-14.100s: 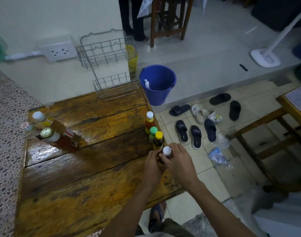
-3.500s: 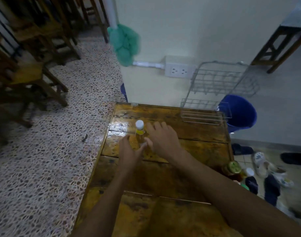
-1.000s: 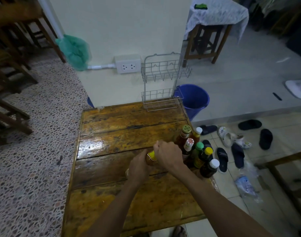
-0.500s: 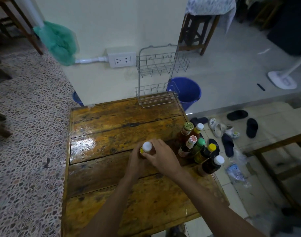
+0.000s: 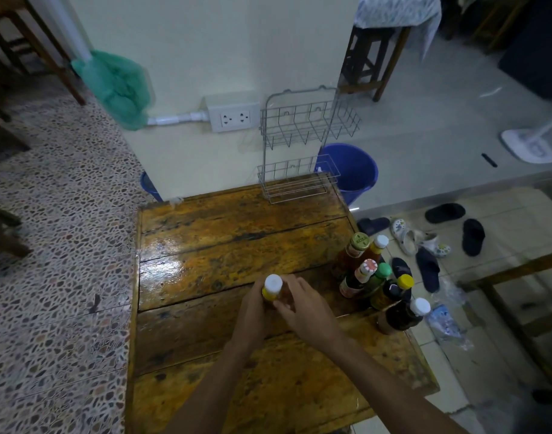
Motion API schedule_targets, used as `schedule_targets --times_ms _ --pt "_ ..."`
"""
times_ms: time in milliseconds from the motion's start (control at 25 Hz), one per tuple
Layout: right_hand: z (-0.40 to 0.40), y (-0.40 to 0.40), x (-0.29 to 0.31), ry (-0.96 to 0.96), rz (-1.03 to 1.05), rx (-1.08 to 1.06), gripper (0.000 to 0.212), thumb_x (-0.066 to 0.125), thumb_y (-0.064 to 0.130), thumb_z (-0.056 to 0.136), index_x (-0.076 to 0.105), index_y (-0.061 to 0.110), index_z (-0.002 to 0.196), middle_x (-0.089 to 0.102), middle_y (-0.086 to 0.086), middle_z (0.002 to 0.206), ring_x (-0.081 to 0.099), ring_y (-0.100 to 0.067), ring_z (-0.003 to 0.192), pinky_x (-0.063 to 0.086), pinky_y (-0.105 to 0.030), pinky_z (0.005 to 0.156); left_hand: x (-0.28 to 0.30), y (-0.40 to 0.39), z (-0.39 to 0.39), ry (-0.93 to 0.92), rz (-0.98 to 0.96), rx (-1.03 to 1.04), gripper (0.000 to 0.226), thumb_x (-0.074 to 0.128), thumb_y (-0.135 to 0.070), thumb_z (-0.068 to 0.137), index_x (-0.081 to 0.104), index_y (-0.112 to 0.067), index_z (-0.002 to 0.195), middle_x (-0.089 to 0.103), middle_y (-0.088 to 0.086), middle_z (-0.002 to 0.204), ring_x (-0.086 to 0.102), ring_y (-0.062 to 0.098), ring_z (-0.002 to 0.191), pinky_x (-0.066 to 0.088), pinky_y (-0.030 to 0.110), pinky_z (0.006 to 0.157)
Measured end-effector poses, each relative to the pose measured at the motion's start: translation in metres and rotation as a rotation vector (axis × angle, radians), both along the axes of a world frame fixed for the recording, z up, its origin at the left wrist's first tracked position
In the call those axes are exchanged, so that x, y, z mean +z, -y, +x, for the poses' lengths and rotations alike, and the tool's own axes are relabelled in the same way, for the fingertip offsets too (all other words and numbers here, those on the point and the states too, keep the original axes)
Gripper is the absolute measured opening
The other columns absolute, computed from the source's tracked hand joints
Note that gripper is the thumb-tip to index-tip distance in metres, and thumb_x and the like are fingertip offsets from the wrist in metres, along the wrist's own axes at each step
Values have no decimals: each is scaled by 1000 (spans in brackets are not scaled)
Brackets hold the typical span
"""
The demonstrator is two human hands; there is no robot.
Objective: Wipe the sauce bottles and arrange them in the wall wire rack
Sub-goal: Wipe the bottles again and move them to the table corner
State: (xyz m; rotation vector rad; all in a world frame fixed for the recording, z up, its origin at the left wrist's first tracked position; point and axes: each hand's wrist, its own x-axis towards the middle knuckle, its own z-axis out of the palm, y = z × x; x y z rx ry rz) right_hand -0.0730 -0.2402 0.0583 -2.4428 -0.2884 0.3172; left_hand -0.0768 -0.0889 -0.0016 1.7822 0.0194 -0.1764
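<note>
Currently the white-capped sauce bottle (image 5: 272, 288) stands upright near the middle of the desk (image 5: 224, 245), held between both hands: left hand (image 5: 252, 311) wraps its left side, right hand (image 5: 302, 305) covers its right side, fingers of both curled round the body; only the cap and a yellow collar show. No cloth visible in either hand; cannot tell if one is hidden. Judgement: small and rigid, light enough for one hand, whether glass or plastic not determinable; the smooth wall may be slick with residue, and the glossy desk planks look wet in patches, so the base could slide. Best hold is the body below the shoulder, not the cap, which could turn or come loose. Six more bottles (image 5: 378, 277) crowd the right desk edge, the nearest one (image 5: 403, 316) standing right at the edge above tiled floor and scattered sandals (image 5: 428, 272); a stray elbow there risks a fall. The wire rack (image 5: 302, 151) hangs on the wall at the far end, both tiers without bottles, lower tier just above the desk. Far planks lie open, giving a straight path to the rack. A blue bucket (image 5: 353, 170) sits on the floor right of the rack.
</note>
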Motion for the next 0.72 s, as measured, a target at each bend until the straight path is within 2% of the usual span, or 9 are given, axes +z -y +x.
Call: schedule_targets --times_ms 120,200,320,440,520,600,680,720 --pt "0 -3 -3 -13 -1 -10 46 59 37 100 39 33 142 53 7 129 60 -15 110 56 -37 84 2 -4 1 52 65 -32 39 57 0 104 56 -26 133 64 -34 123 65 -4 111 53 14 88" --pt "0 -3 -3 -22 12 -14 46 59 38 100 38 36 141 52 9 128 61 -14 108 57 -37 83 2 -4 3 33 68 -27 39 57 1 104 56 -28 131 64 -35 121 64 -7 109 52 12 86" --pt "-1 -3 -5 -28 6 -15 45 58 40 100 38 37 140 53 10 125 61 -12 104 57 -35 81 -1 -6 3 29 101 -48 41 58 -4 105 55 -37 128 66 -23 120 64 -5 109 52 14 86" --pt "-2 -3 -11 -37 9 -39 46 56 46 99 36 40 140 52 12 123 61 -11 105 57 -36 81 -6 -16 8 8 219 -161 57 72 -11 95 48 -48 131 60 -7 132 62 12 119 53 24 91" --pt "-6 -1 -18 -72 31 -61 55 55 49 98 30 43 147 51 11 130 60 -12 111 57 -39 85 -1 -28 12 -61 317 -201 72 80 -13 88 44 -43 142 50 -7 147 53 16 132 52 31 99" --pt "-10 1 -27 -115 32 -84 67 57 53 96 22 46 152 49 8 138 59 -15 118 56 -42 89 5 -44 13 -99 387 -211 83 78 -12 88 34 -36 155 37 -7 159 44 15 140 48 34 106" --pt "-13 1 -39 -151 76 -111 76 62 55 91 18 50 153 48 6 143 60 -17 120 56 -44 91 11 -58 10 -119 385 -213 83 74 -18 90 29 -39 156 32 -5 163 43 17 143 46 33 106" --pt "-14 -1 -45 -159 106 -123 79 66 54 89 18 53 152 49 6 144 60 -17 120 57 -44 91 16 -62 8 -129 358 -220 80 74 -29 88 30 -42 155 34 -8 162 43 15 143 46 35 107"
